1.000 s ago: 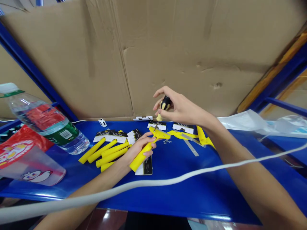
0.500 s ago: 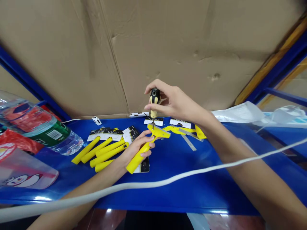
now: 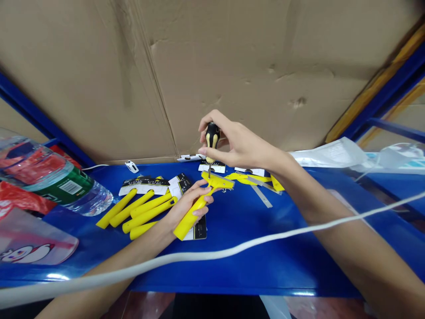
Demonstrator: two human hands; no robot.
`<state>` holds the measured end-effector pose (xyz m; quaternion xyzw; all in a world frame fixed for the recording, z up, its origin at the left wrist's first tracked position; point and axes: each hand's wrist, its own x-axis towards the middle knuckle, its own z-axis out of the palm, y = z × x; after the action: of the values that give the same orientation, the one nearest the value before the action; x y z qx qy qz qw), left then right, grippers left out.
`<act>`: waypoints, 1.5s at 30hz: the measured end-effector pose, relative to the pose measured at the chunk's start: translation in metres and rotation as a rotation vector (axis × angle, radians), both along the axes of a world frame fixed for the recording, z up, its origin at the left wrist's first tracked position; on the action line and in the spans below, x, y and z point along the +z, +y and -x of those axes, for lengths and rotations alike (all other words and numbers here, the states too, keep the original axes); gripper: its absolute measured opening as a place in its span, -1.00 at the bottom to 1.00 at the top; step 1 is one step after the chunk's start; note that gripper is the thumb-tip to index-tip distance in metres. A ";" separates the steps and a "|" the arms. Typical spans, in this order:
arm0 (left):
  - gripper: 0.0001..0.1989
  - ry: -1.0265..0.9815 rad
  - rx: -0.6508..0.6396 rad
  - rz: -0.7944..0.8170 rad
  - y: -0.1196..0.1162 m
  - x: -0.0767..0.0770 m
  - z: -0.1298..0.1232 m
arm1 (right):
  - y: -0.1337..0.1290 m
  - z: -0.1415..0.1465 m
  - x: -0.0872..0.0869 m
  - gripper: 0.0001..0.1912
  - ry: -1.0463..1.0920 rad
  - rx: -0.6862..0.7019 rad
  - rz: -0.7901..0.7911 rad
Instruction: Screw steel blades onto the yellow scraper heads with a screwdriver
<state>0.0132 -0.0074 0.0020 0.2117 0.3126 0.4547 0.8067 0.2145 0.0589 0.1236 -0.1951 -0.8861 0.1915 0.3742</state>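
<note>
Wrapped round the neck of a yellow scraper (image 3: 190, 220), my left hand (image 3: 191, 201) holds it with the handle slanting down toward me. My right hand (image 3: 229, 139) is closed on the black and cream handle of a screwdriver (image 3: 211, 138). The screwdriver stands upright, its tip at the far left end of the scraper's head. Several yellow handles (image 3: 148, 219) lie left of my left hand, beside black and white cards (image 3: 144, 186). Beyond the scraper are yellow parts (image 3: 247, 179) and metal blades (image 3: 261, 196).
A large water bottle (image 3: 69, 181) and a translucent cup (image 3: 36, 239) are on the left of the blue table (image 3: 252, 261). A white cable (image 3: 212, 256) crosses in front of my forearms. Clear plastic packaging (image 3: 328, 154) lies at the back right, before a cardboard wall (image 3: 232, 66).
The view has shifted slightly. Both hands keep their holds, and the screwdriver stays at the scraper's head, with its handle tilted a little differently.
</note>
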 end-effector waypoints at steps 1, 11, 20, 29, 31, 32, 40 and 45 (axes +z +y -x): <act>-0.57 -0.005 -0.005 0.001 0.000 0.000 0.000 | 0.001 0.000 -0.001 -0.68 -0.004 0.019 0.026; -0.57 0.030 -0.039 -0.008 0.003 -0.005 0.003 | 0.004 -0.003 -0.001 -0.65 -0.029 0.015 -0.014; -0.57 0.033 -0.023 -0.011 0.002 -0.004 0.001 | 0.002 -0.002 -0.003 -0.57 -0.047 0.033 0.015; -0.57 0.039 -0.025 -0.023 0.001 -0.002 0.000 | 0.007 -0.002 -0.006 -0.47 -0.050 -0.001 0.034; -0.55 0.044 -0.005 -0.011 0.000 -0.001 0.000 | 0.007 -0.003 -0.005 -0.54 -0.027 0.029 0.055; -0.54 0.048 0.006 -0.007 0.000 0.000 -0.001 | 0.006 -0.003 -0.003 -0.58 -0.019 0.023 0.061; -0.55 0.077 0.002 -0.006 -0.002 0.004 -0.003 | 0.001 -0.005 0.002 -0.66 -0.023 0.007 0.044; -0.56 0.083 0.003 -0.027 -0.003 0.003 -0.003 | 0.000 -0.006 0.003 -0.69 -0.023 -0.032 0.014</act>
<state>0.0162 -0.0099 0.0053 0.2406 0.3399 0.4509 0.7895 0.2203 0.0587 0.1270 -0.2140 -0.8859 0.1895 0.3654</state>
